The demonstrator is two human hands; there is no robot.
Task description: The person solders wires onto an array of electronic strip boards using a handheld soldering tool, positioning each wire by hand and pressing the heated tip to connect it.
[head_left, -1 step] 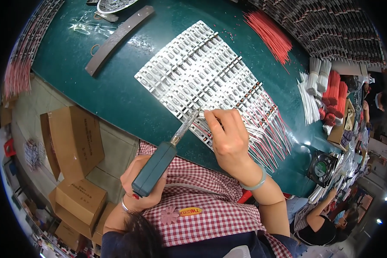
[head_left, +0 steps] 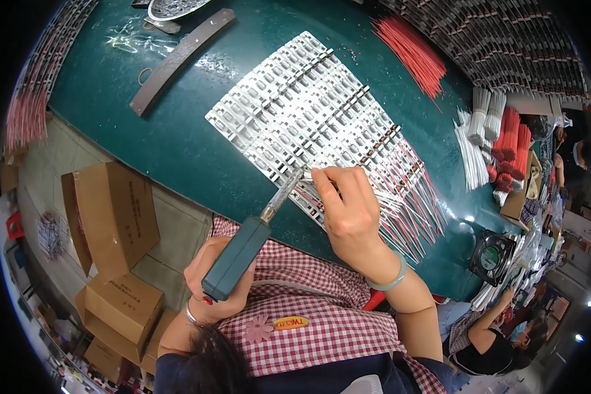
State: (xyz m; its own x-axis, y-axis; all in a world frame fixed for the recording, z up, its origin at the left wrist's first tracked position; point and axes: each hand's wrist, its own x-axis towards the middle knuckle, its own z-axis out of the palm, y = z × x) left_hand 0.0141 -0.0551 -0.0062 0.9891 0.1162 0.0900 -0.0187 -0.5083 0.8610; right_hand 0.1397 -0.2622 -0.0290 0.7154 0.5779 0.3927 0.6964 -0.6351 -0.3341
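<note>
A green worktop (head_left: 177, 157) fills most of the frame, and a block of white rectangular modules set in close rows (head_left: 295, 98) lies on it at the centre, with thin red and white wires (head_left: 427, 210) fanning from its lower right edge. The left hand (head_left: 202, 264), lower centre-left, is wrapped around a dark green, box-handled tool with a metal shaft (head_left: 236, 259), whose tip meets the modules near mid-frame. The right hand (head_left: 352, 213), just right of that tip, has thumb and forefinger drawn together over the block; I cannot tell whether a wire is gripped between them.

At upper left lie a curved grey-brown bar (head_left: 180, 62) and a shiny silver dish (head_left: 177, 6), the dish cut off by the top edge. A loose sheaf of red wires (head_left: 414, 59) lies at upper right, with bundled white wires (head_left: 471, 154) below it and a black square fan (head_left: 491, 257) lower down. Open brown cardboard boxes (head_left: 121, 217) stand at lower left, and another person (head_left: 482, 345) sits at lower right, partly lost in the dark rim.

The right hand covers some modules and wire ends, and dark hair (head_left: 217, 361) hides part of the red-and-white checked apron (head_left: 322, 341).
</note>
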